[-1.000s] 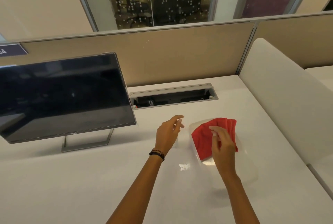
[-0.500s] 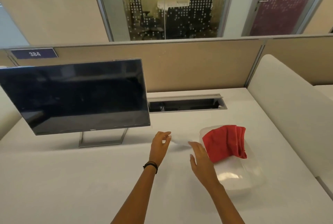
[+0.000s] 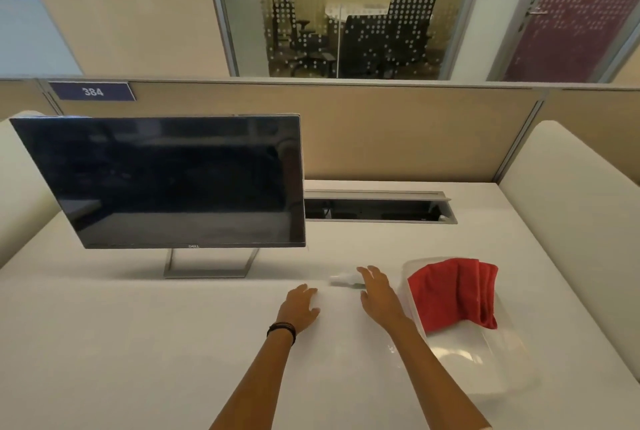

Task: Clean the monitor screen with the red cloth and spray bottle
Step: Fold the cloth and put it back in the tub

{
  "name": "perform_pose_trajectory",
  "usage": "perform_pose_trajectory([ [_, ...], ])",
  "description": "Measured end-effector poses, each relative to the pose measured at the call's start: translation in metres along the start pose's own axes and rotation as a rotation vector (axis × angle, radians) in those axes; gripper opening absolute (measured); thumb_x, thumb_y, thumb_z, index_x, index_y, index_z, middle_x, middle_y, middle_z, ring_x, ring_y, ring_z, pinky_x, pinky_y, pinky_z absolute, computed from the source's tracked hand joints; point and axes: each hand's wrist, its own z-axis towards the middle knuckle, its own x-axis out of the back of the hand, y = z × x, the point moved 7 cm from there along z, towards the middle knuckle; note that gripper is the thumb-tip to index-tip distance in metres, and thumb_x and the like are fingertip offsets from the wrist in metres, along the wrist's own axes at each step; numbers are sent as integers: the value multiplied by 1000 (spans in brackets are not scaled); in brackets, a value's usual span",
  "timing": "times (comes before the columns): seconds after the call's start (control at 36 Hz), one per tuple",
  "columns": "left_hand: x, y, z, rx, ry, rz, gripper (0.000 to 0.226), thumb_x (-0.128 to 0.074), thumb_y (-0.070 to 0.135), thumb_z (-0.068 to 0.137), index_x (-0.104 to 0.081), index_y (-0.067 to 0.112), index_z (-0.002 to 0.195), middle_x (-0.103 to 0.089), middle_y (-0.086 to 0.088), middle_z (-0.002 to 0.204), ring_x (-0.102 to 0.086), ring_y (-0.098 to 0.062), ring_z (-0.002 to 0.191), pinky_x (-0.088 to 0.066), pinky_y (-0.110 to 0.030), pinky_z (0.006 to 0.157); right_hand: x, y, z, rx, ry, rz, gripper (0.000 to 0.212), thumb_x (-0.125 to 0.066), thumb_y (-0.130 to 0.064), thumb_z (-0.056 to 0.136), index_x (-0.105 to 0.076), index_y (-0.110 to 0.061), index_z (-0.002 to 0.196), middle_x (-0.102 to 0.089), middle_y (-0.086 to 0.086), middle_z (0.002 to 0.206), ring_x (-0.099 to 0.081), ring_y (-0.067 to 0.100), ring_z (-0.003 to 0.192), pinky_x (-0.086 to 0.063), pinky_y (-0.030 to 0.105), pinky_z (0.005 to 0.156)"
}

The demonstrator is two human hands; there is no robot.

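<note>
I think I am at the very start of the job: getting hold of the spray bottle. Nothing is picked up yet.

The white desk (image 3: 138, 343) is the biggest thing I see. The monitor (image 3: 166, 180) stands on the left part of it, its dark screen facing me. To the right lies a clear tray (image 3: 485, 370), and the red cloth (image 3: 453, 291) sits bunched up in the far end of it.

My left hand (image 3: 300, 306) rests on the desk between the monitor and the tray, fingers loose, holding nothing. My right hand (image 3: 379, 296) is just beside the tray. Its fingers (image 3: 369, 272) are spread wide and reach toward a small white thing that lies on its side on the desk. It is blurry, but I take it for the spray bottle (image 3: 341, 279). The fingertips are right at it, though I cannot tell if they touch it.

Next, I think, the right hand must close around the bottle, lift it and point it at the screen. The bottle is small and lying down, so it could roll away.
</note>
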Motion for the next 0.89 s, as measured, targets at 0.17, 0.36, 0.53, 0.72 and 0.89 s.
perform_pose_trajectory([
  [0.17,-12,-8,0,-9,-94,214,73,-50,36,92,-7,19,148,3,-5,158,-2,-25,146,-15,-38,119,-11,4,21,16,-7,-89,54,-40,-5,94,-25,-17,145,-12,9,157,-10,24,145,-11,39,116],
  [0.36,-16,-3,-2,2,-192,338,86,-55,40,89,3,16,148,14,-7,157,6,-28,145,-14,-46,118,-26,7,27,-3,-57,-192,58,-38,-7,95,-17,-21,147,-9,6,157,-5,24,145,0,49,115],
  [0.53,-22,2,-2,54,-244,386,90,-54,40,89,10,13,147,20,-10,155,12,-31,144,-10,-51,117,-28,6,24,1,-29,-237,53,-39,-11,96,-22,-23,145,-20,2,154,-9,21,144,1,49,116],
  [0.72,-22,3,-2,79,-270,400,92,-54,40,89,12,13,147,22,-10,155,13,-32,144,-13,-52,117,-23,5,13,27,-6,-232,51,-39,-2,91,-39,-22,137,-39,4,141,-25,17,137,-2,45,116],
  [0.89,-22,2,-2,89,-274,414,92,-55,41,88,11,14,147,21,-10,155,12,-32,144,-15,-52,116,-24,5,4,17,-57,-249,41,-39,-8,91,-48,-22,128,-46,-1,131,-32,16,130,-1,43,116],
])
